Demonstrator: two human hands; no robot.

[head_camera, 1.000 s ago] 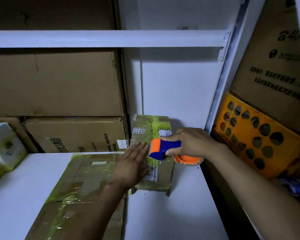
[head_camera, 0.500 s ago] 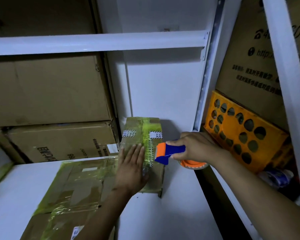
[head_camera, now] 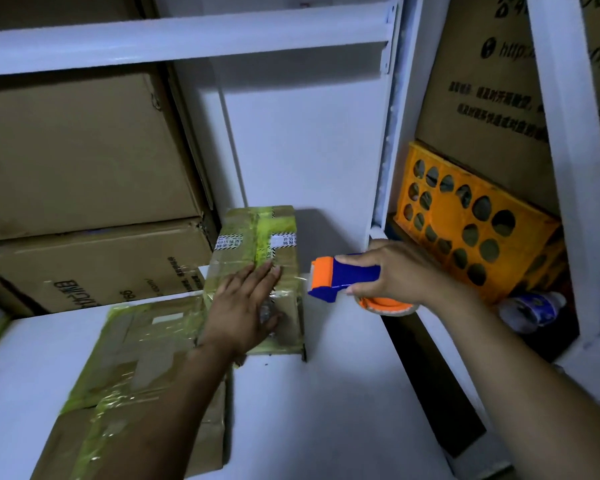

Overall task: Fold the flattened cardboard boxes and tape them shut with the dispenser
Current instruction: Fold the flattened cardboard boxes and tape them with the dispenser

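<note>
A small cardboard box (head_camera: 284,223) wrapped in yellowish tape stands on the white shelf (head_camera: 326,393). My left hand (head_camera: 243,306) lies flat on its top with fingers straight, pressing it down. My right hand (head_camera: 392,271) grips the blue and orange tape dispenser (head_camera: 340,277), held just right of the box's edge. A strip of clear tape runs from the dispenser's mouth to the box top. A larger flat taped cardboard box (head_camera: 132,368) lies to the left, partly under my left forearm.
Big brown cartons (head_camera: 84,150) are stacked at the back left under a white shelf rail (head_camera: 187,39). An orange perforated crate (head_camera: 471,223) and a plastic bottle (head_camera: 530,310) sit right of the white upright (head_camera: 392,133), in front of a printed carton (head_camera: 482,98).
My right hand has pulled the dispenser rightward off the small box's top to beyond its right edge. My left hand stayed flat on the box. The camera moved closer.
</note>
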